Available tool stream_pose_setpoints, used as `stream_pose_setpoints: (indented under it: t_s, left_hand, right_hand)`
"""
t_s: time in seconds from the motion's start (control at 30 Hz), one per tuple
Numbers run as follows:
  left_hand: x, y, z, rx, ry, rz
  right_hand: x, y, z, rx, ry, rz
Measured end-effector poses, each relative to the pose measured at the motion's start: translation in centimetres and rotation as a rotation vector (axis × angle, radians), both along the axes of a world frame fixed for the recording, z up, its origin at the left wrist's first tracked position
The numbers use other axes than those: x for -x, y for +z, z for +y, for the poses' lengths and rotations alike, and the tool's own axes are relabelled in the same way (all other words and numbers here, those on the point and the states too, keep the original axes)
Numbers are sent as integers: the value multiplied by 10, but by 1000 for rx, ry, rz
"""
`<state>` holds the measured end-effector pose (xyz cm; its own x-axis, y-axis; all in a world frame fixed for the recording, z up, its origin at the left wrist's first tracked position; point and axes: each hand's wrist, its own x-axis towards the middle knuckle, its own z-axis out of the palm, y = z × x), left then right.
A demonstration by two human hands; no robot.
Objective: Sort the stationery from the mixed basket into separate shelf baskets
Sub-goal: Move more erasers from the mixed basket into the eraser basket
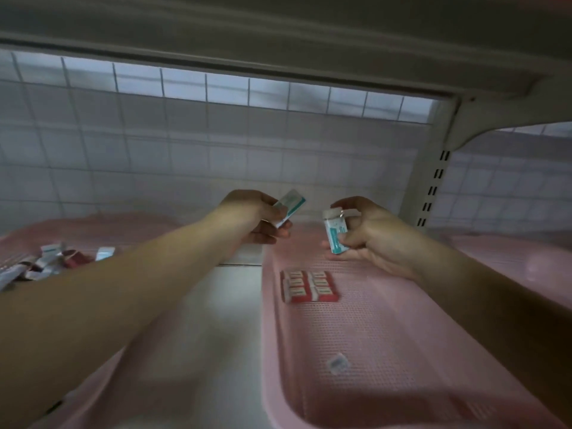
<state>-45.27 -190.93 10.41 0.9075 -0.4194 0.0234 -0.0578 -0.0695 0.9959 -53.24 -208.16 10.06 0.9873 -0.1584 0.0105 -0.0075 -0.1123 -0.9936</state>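
Note:
My left hand (257,216) pinches a white-and-teal eraser (291,205) above the gap between two pink baskets. Close to its right, my right hand (368,236) grips another white-and-teal eraser (335,233), held upright over the far end of the middle pink basket (387,335). In that basket lie several red-and-white erasers (308,286) packed side by side. The mixed pink basket (102,224) at the left holds several red and white-teal erasers (49,261), partly hidden by my left forearm.
A third pink basket (510,261) sits at the far right. A white wire grid (185,144) backs the shelf. The upper shelf (278,41) hangs low overhead, with a slotted upright (433,187) and bracket at the right. A small sticker (337,363) lies on the middle basket's floor.

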Motion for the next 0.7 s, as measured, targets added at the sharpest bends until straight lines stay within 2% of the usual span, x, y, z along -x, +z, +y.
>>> stream_pose_setpoints:
  t_s: [0.13,0.33,0.53,0.7]
  left_hand:
    - [2,-11,-25,-14,81,33]
    - [4,-29,-52,-25,170,40]
    - [3,-44,-66,-149,210,-118]
    - [3,-49,-66,-168,219,-156]
  right_hand:
    - [3,-8,-29,106,2,25]
    - [4,-20,-64,143,-77,38]
    - [-13,-28,-83,422,-220,117]
    - [-41,-42,-83,416,-175,281]
